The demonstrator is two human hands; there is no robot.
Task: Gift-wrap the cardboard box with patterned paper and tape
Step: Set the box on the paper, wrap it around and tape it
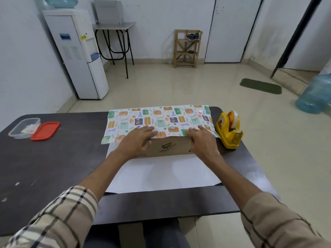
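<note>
Fingers (143, 130) of my left hand (136, 142) and right hand (199, 140) lie flat and spread, gripping nothing, pinning the patterned paper (161, 119) onto the cardboard box (170, 148) directly under them so the fold holds, tape dispenser (229, 130) just right for taping.

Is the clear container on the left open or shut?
Open: the clear container has no cover on, and its red lid lies on the table beside it.

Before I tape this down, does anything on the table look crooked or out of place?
The patterned paper lies slightly askew over the cardboard box: its left corner sticks out lower than the right. Nothing is spilled or torn.
</note>
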